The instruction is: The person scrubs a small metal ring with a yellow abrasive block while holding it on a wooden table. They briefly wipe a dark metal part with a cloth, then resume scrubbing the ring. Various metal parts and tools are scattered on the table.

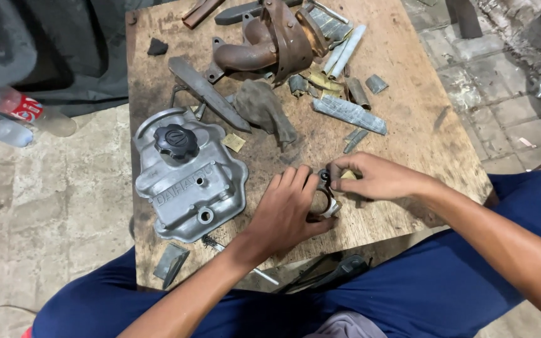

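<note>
Wooden board [402, 94] — small metal part [325, 199] btwn both hands' fingers [339, 168].

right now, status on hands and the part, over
Left hand and right hand both grip small metal ring part on wooden board. Engine cover sits left, apart. Nothing between.

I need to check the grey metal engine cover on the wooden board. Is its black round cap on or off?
On. The black round cap sits in place on top of the grey metal engine cover, apart from both hands.
</note>
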